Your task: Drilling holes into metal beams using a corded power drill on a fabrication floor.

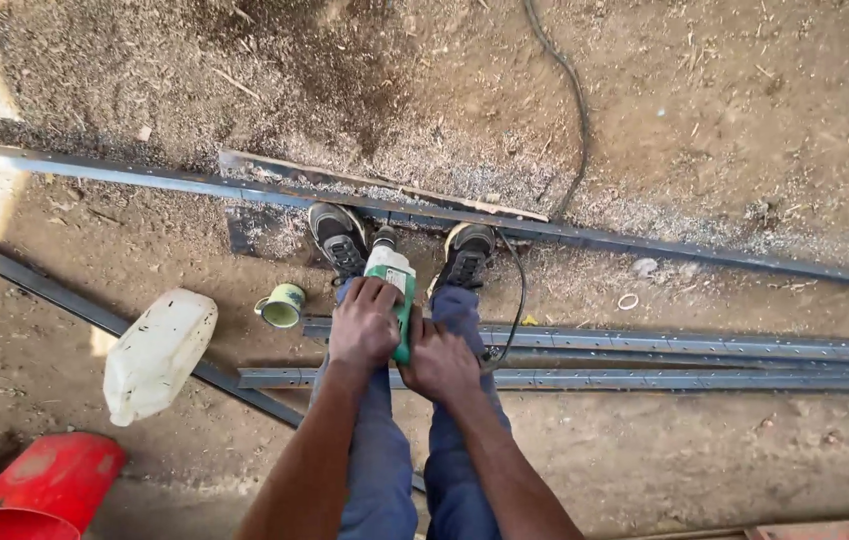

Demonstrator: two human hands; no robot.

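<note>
- Red bucket (pixel 40 490), white jug (pixel 158 352), green mug (pixel 283 305): on the dirt floor, well left of the grip.
- Left hand (pixel 365 325): grip wrapped over the drill (pixel 395 285) body.
- Drill: green-white, between both shoes, nose pointing away from the grip onto the long steel bar (pixel 585 236). Its long axis runs fore-aft, across the bar's.
- Right hand (pixel 438 362): clasped on the rear handle, nearer the body.
- Cable (pixel 575 110): trails up-right.
</note>
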